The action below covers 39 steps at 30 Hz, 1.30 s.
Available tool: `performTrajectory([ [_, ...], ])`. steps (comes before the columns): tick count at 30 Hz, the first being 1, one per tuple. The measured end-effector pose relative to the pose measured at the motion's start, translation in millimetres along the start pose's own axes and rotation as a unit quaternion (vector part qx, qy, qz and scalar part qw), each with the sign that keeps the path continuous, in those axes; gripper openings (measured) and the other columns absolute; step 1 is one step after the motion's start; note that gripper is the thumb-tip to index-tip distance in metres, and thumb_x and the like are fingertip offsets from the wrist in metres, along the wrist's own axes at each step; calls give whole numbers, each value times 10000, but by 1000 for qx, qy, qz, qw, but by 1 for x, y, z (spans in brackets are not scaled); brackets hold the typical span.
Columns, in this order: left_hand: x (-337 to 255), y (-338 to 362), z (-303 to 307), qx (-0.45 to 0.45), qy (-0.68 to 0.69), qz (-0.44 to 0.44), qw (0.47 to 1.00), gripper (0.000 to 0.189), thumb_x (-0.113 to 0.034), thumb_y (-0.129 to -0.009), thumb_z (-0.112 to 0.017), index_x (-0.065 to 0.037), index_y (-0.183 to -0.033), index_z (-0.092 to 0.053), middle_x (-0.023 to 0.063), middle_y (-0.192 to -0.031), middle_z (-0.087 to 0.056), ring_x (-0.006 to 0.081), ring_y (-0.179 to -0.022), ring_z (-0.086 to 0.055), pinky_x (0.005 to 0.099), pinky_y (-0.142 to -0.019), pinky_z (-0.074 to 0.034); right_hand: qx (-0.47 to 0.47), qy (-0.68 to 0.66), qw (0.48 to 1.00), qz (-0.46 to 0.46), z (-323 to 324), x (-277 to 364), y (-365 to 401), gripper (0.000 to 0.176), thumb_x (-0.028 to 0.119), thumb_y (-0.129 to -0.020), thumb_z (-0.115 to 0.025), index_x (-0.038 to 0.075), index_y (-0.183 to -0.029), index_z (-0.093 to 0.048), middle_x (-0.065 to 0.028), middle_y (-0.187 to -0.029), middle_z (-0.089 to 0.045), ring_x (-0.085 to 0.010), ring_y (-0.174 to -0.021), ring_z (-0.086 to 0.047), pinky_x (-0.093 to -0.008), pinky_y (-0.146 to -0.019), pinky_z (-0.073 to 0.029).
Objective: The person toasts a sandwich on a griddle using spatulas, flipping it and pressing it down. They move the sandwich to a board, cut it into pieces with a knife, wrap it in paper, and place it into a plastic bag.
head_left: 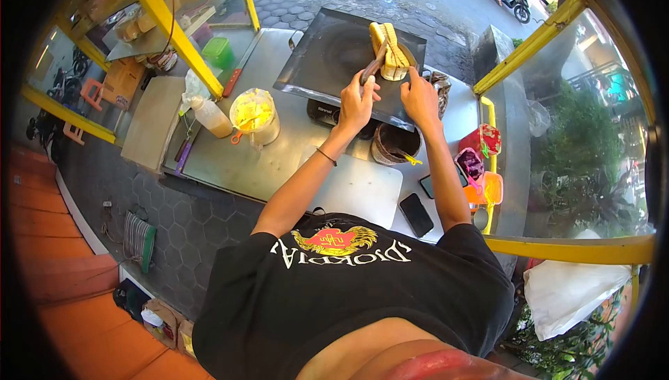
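Note:
Toasted bread slices stand on edge, pressed together, at the right side of a black flat griddle. My left hand is closed round a dark-handled spatula, whose blade lies against the bread's left side. On the other side, a flat metal scraper stands against the bread. My right hand is closed at its near edge, fingertips close to the bread; its handle is hidden. Below the griddle, near my right wrist, sits a pot of dark brown spread with a yellow utensil in it.
Left on the metal counter are a tub of yellow spread, a squeeze bottle and a red-handled knife. Phones and containers of coloured filling lie right. Yellow posts frame the stall.

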<state>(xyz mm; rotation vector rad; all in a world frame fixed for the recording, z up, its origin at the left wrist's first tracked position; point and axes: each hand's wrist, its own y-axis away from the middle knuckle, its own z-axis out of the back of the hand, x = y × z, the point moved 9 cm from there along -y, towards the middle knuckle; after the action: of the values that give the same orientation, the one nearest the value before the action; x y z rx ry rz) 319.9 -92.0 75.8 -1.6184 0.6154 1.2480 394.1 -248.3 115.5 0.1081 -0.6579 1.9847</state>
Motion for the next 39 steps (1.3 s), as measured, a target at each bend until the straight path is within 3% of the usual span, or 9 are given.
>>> performTrajectory([
  [8, 33, 4, 10, -85, 165, 84, 979, 391, -324, -1081, -408, 20, -1143, -583, 122, -859, -689, 158, -637, -673, 264, -561, -528, 9, 41, 996, 81, -2, 11, 14, 523, 108, -859, -618, 18, -1355, -477, -217, -898, -610, -399, -787, -661, -482, -683, -536],
  [14, 47, -1, 10, -94, 216, 143, 961, 458, -350, -1085, -380, 23, -1246, -592, 114, -858, -689, 139, -615, -663, 241, -547, -517, 25, 120, 988, 98, -9, 13, 2, 501, 92, -850, -628, 8, -1324, -491, -209, -909, -608, -373, -825, -669, -471, -679, -545],
  [20, 21, -20, -25, 5, 90, 63, 994, 390, -312, -1062, -459, 11, -1220, -608, 93, -847, -700, 128, -621, -662, 258, -560, -508, 32, 74, 997, 9, -9, -36, -10, 462, 164, -881, -567, 32, -1320, -511, -266, -943, -669, -441, -849, -669, -530, -751, -532],
  [21, 14, -23, -30, 16, 40, 49, 998, 367, -299, -1053, -482, 13, -1195, -612, 91, -819, -709, 132, -602, -668, 271, -546, -510, 2, 54, 998, 13, -4, -37, -11, 367, 172, -878, -564, 10, -1206, -537, -267, -912, -672, -443, -822, -670, -541, -733, -532],
  [23, -2, -25, -36, 22, -13, 5, 1000, 346, -280, -1034, -513, 23, -1177, -599, 113, -790, -709, 165, -583, -675, 323, -564, -529, -28, 36, 999, 24, -2, -37, -14, 290, 180, -875, -561, -11, -1093, -563, -268, -881, -676, -446, -795, -671, -551, -715, -531],
  [26, -6, -21, -33, 38, -58, 2, 998, 348, -248, -1019, -524, 52, -1189, -574, 190, -844, -707, 292, -671, -702, 396, -638, -544, -12, 0, 1000, 5, -6, -32, -12, 381, 190, -873, -546, -15, -1192, -584, -269, -849, -687, -454, -806, -672, -566, -754, -521],
  [28, -9, -18, -25, 11, -126, -66, 990, 365, -215, -1001, -535, 86, -1208, -546, 270, -926, -686, 435, -822, -676, 471, -742, -531, -4, -13, 1000, 7, -12, -23, -12, 406, 195, -872, -548, -11, -1221, -582, -270, -872, -690, -454, -821, -673, -563, -762, -524],
  [31, -12, -13, -1, 6, -155, -67, 986, 383, -200, -989, -541, 103, -1224, -530, 318, -984, -659, 506, -932, -623, 509, -807, -505, 15, -32, 999, -1, -19, 3, -13, 430, 214, -872, -549, 1, -1243, -587, -272, -914, -693, -454, -857, -676, -559, -786, -528],
  [39, -25, 3, 77, -56, -214, -42, 974, 399, -201, -979, -558, 95, -1245, -528, 314, -1000, -660, 474, -898, -647, 504, -786, -509, 71, -113, 990, 47, -57, 80, -14, 374, 222, -869, -559, 15, -1178, -594, -268, -880, -690, -458, -840, -672, -567, -785, -525],
])
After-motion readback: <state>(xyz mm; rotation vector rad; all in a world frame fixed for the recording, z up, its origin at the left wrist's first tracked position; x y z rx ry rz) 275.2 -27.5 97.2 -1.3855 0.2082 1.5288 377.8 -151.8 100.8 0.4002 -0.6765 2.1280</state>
